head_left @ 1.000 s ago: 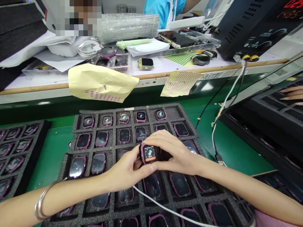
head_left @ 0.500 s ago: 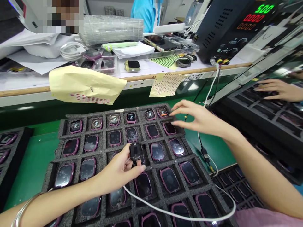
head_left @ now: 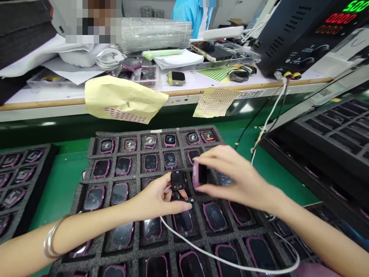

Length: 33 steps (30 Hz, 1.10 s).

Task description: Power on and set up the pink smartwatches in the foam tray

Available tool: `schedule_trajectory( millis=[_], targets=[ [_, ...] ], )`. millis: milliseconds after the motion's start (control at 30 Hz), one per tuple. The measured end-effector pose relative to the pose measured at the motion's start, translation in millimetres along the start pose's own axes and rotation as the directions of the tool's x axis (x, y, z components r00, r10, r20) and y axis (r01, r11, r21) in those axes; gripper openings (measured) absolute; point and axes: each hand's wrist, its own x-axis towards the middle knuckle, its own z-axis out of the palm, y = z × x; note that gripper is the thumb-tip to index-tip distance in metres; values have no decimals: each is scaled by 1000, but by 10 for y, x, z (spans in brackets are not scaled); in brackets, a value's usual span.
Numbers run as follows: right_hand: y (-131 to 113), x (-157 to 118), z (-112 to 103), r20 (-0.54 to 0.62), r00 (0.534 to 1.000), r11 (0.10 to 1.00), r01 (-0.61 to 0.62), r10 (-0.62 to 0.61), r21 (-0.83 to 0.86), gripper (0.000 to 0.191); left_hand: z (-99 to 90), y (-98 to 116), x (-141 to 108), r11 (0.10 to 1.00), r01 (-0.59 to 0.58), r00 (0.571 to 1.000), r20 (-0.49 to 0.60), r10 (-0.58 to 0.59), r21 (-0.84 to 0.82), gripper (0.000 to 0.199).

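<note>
Between the thumb and fingers of my right hand (head_left: 230,173) is a purple-framed watch (head_left: 199,175), held on edge above the tray. My left hand (head_left: 161,198) grips a small black device (head_left: 178,181) with a white cable (head_left: 219,258) running from it. The held watch is just right of the device, with a narrow gap between them. Below both hands lies a grey foam tray (head_left: 133,181) of purple-framed watches, one per compartment. Several watches in its back row have lit screens. My right hand hides part of the tray's right side.
More foam trays stand at the left (head_left: 40,181) and right (head_left: 288,154). Behind, a shelf edge (head_left: 178,92) carries a yellow-green watch (head_left: 176,78), papers, a phone and a black power supply (head_left: 291,42). A person in blue (head_left: 187,15) is beyond it.
My right hand has moved left and toward me and now holds a watch lifted out of the tray. The other person's hand at the right is out of view. The camera view has shifted.
</note>
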Motion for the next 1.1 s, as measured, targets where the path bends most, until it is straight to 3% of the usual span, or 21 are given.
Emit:
schedule_trajectory(
  millis=[100,167,267,500,833,1100],
  targets=[
    [-245,91,268,28,995,996,94,-94,-6,35,-5,-25,-4,998,-17,999,-34,19,54,50],
    [-281,116,429,41,994,994,103,-104,20,35,-5,-40,-3,995,-37,995,-91,45,88,47],
    [-267,118,559,-29,995,995,101,-100,19,40,-4,-39,6,992,-109,982,-147,118,67,43],
    [-356,126,586,-135,976,981,158,-173,-114,35,-11,6,-8,985,-167,972,-160,173,46,35],
    [-291,41,639,-122,990,994,77,-68,73,49,-4,15,-31,990,-114,984,-128,124,82,37],
    [-282,58,634,-152,986,976,96,-67,196,50,-7,17,-36,988,-65,988,-133,84,139,36]
  ],
)
